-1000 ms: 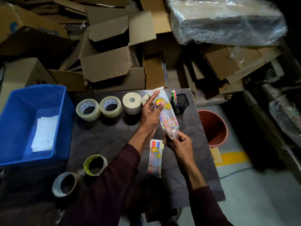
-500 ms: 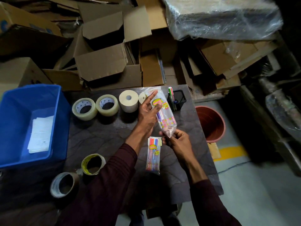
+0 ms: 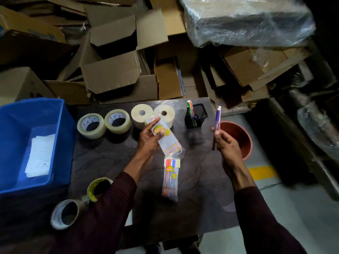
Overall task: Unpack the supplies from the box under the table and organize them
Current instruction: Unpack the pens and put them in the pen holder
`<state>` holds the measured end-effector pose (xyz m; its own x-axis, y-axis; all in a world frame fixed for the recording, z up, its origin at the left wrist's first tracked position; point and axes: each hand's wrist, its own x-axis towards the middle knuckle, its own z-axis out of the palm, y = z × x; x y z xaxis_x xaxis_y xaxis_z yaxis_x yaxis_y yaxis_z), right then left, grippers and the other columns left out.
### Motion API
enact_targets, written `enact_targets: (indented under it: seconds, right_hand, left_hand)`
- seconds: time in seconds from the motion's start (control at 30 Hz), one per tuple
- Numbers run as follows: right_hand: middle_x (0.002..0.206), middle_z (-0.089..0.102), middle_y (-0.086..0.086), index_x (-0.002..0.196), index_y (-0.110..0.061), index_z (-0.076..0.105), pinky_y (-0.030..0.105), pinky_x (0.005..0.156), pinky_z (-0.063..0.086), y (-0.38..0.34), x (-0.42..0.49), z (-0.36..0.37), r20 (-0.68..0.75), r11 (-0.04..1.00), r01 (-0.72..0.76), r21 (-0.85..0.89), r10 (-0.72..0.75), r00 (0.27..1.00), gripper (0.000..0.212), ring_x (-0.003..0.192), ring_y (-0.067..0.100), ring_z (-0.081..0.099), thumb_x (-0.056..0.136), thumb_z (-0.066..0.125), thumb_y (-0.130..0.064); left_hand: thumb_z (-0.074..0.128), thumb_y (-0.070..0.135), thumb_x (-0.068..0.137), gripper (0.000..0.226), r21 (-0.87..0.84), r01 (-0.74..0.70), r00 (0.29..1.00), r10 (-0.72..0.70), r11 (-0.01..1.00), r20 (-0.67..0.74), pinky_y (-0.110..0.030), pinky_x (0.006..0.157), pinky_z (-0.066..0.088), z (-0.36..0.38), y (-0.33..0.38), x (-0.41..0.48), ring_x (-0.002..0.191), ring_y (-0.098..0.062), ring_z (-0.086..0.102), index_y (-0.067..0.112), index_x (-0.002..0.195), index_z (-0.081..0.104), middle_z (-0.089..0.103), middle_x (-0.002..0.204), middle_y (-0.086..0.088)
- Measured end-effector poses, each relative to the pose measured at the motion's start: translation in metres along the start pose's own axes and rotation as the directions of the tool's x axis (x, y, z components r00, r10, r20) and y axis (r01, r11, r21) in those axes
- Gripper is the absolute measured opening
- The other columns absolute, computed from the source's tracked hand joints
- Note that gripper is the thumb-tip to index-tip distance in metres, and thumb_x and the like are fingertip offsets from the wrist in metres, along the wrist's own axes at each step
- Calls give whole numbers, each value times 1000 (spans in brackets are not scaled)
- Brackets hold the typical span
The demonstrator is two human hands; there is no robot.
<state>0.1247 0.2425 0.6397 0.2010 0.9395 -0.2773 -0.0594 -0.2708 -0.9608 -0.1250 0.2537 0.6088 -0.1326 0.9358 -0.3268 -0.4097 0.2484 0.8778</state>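
**Light pen out, limp sleeve left behind**

The purple pen (image 3: 218, 119) stands upright in the right hand (image 3: 226, 143), pinched near its lower end, just right of the black pen holder (image 3: 196, 116). It looks light, stiff and smooth, so a mid-barrel pinch should serve. The left hand (image 3: 149, 137) grips the crinkly plastic sleeve (image 3: 168, 142) by its printed top; it seems flimsy and slippery. A full pen pack (image 3: 171, 178) lies on the surface (image 3: 110, 154) below.

The print on the clear packet (image 3: 166, 139) is too blurred to read, perhaps a brand label.
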Motion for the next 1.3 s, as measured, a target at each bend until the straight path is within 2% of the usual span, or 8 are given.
enact_targets:
  seconds: [0.13, 0.27, 0.37, 0.5, 0.7, 1.0, 1.13, 1.3]
  right_hand:
    - [113, 72, -4, 118, -13, 70, 15, 89, 48, -14, 48, 12, 16, 999, 43, 23, -44, 999, 24, 100, -2, 64, 97, 60, -21]
    - [87, 73, -16, 113, -14, 71, 9, 66, 47, -13, 94, 28, 10, 997, 69, 21, -69, 998, 19, 73, -7, 62, 95, 64, -20]
    - [93, 72, -4, 119, -7, 70, 12, 57, 45, -9, 120, 37, -24, 997, 70, 23, -69, 997, 30, 65, -5, 59, 93, 68, -22]
    - [120, 70, 10, 113, -17, 75, 20, 68, 50, 1, 147, 44, -49, 998, 68, -3, -69, 996, 50, 93, 10, 64, 75, 79, -49]
    - [101, 58, -11, 115, -16, 73, 14, 67, 51, 8, 171, 47, -20, 994, 106, -16, -107, 994, 31, 91, 1, 59, 88, 74, -30]
    - [149, 46, 12, 115, -27, 74, 30, 91, 50, 37, 194, 42, 43, 992, 18, -124, -12, 999, 57, 136, 32, 46, 69, 81, -60]
    - [130, 62, 8, 100, -25, 75, 21, 78, 52, 38, 183, 42, 80, 1000, -8, -24, 10, 997, 12, 110, 17, 63, 87, 74, -24]
    - [118, 68, -1, 115, -22, 69, 20, 69, 56, 42, 179, 38, 138, 999, -26, 46, 19, 990, 39, 89, 4, 71, 84, 69, 2]
  left_hand:
    - [68, -11, 75, 66, 128, 65, 998, -67, 990, 14, -28, 78, 57, -25, -32, -2, 79, -8, 66, 2, 136, 50, 69, 103, -8]
    - [56, -20, 83, 60, 210, 119, 993, -114, 971, -36, -24, 71, 56, -40, -57, 1, 72, -6, 66, 10, 134, 52, 73, 88, 1]
    - [54, -24, 82, 61, 285, 123, 992, -124, 951, -13, -24, 72, 55, -42, -67, 7, 77, -7, 64, 15, 129, 56, 68, 105, -13]
    - [57, -25, 75, 64, 413, 86, 994, -105, 906, 23, -15, 70, 53, -34, -74, 12, 79, -3, 65, 22, 116, 65, 63, 118, -21]
    - [72, 22, 62, 57, 771, 69, 978, 110, 633, -178, -43, 110, 39, -37, -84, 24, 122, -27, 47, 69, 94, 62, 39, 141, -2]
    - [82, 26, 72, 40, 800, 150, 906, 243, 581, -347, -47, 109, 29, -14, -61, 26, 138, -32, 28, 44, 104, 68, 25, 156, 1]
    - [82, 28, 73, 40, 801, 111, 900, 282, 589, -332, -44, 109, 29, -6, -62, 28, 137, -29, 29, 43, 108, 68, 28, 154, 2]
    - [81, 30, 73, 36, 779, 124, 902, 257, 615, -347, -45, 109, 30, -6, -64, 29, 135, -28, 31, 43, 104, 68, 30, 152, 5]
